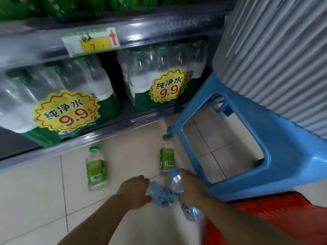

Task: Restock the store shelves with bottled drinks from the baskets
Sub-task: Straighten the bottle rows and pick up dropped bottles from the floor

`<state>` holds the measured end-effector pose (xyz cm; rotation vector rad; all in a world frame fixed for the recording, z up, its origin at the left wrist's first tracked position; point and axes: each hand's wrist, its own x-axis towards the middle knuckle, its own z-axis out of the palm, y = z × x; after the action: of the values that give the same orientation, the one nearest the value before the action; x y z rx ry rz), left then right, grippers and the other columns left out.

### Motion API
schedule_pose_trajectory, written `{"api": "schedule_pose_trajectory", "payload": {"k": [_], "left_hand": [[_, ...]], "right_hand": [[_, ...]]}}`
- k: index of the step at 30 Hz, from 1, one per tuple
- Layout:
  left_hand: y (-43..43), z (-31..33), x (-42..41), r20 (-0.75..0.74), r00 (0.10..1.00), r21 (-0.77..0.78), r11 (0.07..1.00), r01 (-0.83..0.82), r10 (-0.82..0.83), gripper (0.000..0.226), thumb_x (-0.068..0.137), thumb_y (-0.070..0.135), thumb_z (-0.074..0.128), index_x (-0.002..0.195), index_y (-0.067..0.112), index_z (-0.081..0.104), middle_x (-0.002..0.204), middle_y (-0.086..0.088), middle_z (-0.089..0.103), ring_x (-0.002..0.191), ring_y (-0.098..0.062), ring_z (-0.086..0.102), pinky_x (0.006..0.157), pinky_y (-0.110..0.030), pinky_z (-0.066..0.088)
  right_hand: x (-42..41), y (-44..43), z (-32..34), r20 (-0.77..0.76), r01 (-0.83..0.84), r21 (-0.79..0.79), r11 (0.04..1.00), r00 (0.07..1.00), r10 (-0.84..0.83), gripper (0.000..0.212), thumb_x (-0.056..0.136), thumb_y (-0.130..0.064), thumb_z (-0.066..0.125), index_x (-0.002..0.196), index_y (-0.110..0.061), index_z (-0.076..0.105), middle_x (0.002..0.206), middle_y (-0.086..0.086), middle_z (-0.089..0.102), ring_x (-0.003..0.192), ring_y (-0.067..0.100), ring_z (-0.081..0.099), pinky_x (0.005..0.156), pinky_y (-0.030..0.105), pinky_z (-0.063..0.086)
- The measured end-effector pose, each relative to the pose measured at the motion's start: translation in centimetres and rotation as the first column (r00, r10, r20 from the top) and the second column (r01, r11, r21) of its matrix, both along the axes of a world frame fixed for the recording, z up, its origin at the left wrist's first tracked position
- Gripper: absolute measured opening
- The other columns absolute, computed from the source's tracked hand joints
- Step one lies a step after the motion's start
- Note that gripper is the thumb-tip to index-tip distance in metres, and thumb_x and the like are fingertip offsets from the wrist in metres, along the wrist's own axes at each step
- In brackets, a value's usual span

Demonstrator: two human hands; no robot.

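Fingers of the left hand grasp a clear blue-labelled plastic water bottle; fingers of the right hand clench a second blue-labelled bottle. Beyond them two green-capped clear bottles stand on the tiled floor, before the bottom shelf. Right: blue plastic stool, red basket.

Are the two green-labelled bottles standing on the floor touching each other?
Apart. The head view shows bare floor tile between the left green-labelled clear plastic bottle and the right green-labelled clear plastic bottle.
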<state>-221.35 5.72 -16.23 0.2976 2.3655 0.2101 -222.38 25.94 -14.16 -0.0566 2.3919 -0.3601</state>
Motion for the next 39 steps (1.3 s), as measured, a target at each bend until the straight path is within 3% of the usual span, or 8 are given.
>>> {"api": "schedule_pose_trajectory", "payload": {"k": [8,12,20,25,29,33,36,39], "left_hand": [[-1.8,14.0,1.6,-0.19,0.975,0.0,0.993,-0.121,0.119,0.044,0.088,0.052,0.055,0.111,0.015,0.057,0.113,-0.004,0.061,0.103,-0.024,0.06,0.079,-0.033,0.046],[-2.6,23.5,2.4,-0.267,0.944,0.04,0.981,-0.189,0.192,0.043,0.089,0.055,0.051,0.11,0.017,0.054,0.109,0.0,0.06,0.101,-0.021,0.06,0.066,-0.028,0.033],[-5.1,40.7,3.3,-0.348,0.844,0.217,0.911,-0.35,0.407,0.044,0.082,0.056,0.061,0.112,0.024,0.056,0.105,0.008,0.059,0.097,-0.014,0.057,0.07,-0.027,0.042],[-6.6,50.8,3.2,-0.382,0.806,0.307,0.884,-0.351,0.453,0.045,0.08,0.057,0.064,0.103,0.02,0.055,0.098,0.007,0.051,0.096,-0.017,0.055,0.065,-0.029,0.034],[-7.7,58.7,2.6,-0.394,0.75,0.396,0.834,-0.384,0.532,0.037,0.075,0.05,0.073,0.09,0.021,0.054,0.092,0.009,0.045,0.087,-0.013,0.05,0.064,-0.029,0.036],[-8.9,65.5,1.6,-0.363,0.663,0.529,0.731,-0.431,0.654,0.04,0.066,0.043,0.082,0.09,0.017,0.063,0.09,0.006,0.05,0.079,-0.016,0.055,0.07,-0.031,0.045],[-9.3,70.1,0.9,-0.403,0.609,0.558,0.711,-0.428,0.683,0.039,0.068,0.041,0.083,0.092,0.016,0.065,0.084,0.007,0.056,0.076,-0.015,0.054,0.066,-0.028,0.041],[-9.6,74.7,0.2,-0.45,0.561,0.593,0.702,-0.394,0.695,0.035,0.067,0.041,0.083,0.088,0.021,0.064,0.078,0.012,0.054,0.071,-0.012,0.05,0.058,-0.022,0.036]], "right_hand": [[1.3,-3.7,12.9,-0.172,0.061,-0.203,0.977,0.98,-0.097,0.063,0.079,-0.01,0.065,0.136,-0.021,0.042,0.114,0.01,0.056,0.107,0.026,0.051,0.086,0.03,0.043],[1.3,-5.0,21.1,-0.202,0.063,-0.274,0.96,0.972,-0.121,0.065,0.081,-0.016,0.068,0.139,-0.023,0.04,0.119,0.006,0.055,0.108,0.026,0.054,0.086,0.029,0.042],[1.6,-7.4,37.6,-0.162,0.089,-0.301,0.949,0.976,-0.143,0.063,0.079,-0.022,0.07,0.133,-0.026,0.037,0.118,0.003,0.057,0.111,0.025,0.055,0.084,0.03,0.044],[1.2,-8.5,47.9,-0.153,0.105,-0.409,0.907,0.971,-0.181,0.048,0.072,-0.023,0.074,0.106,-0.026,0.04,0.097,0.001,0.059,0.091,0.019,0.057,0.067,0.026,0.044],[0.4,-9.4,55.9,-0.203,0.061,-0.497,0.866,0.962,-0.185,0.053,0.073,-0.027,0.076,0.116,-0.031,0.045,0.097,-0.007,0.063,0.089,0.014,0.06,0.068,0.025,0.047],[-0.5,-10.4,62.7,-0.233,0.03,-0.597,0.802,0.949,-0.21,0.054,0.065,-0.037,0.078,0.111,-0.039,0.049,0.099,-0.01,0.066,0.091,0.009,0.064,0.082,0.037,0.054],[-1.3,-10.8,67.6,-0.256,-0.007,-0.611,0.791,0.948,-0.189,0.052,0.071,-0.027,0.081,0.109,-0.038,0.047,0.094,-0.011,0.066,0.084,0.003,0.063,0.074,0.021,0.052],[-2.4,-10.9,72.0,-0.327,-0.064,-0.599,0.798,0.93,-0.17,0.055,0.069,-0.029,0.082,0.109,-0.036,0.046,0.095,-0.01,0.067,0.087,0.009,0.064,0.073,0.024,0.052]]}}
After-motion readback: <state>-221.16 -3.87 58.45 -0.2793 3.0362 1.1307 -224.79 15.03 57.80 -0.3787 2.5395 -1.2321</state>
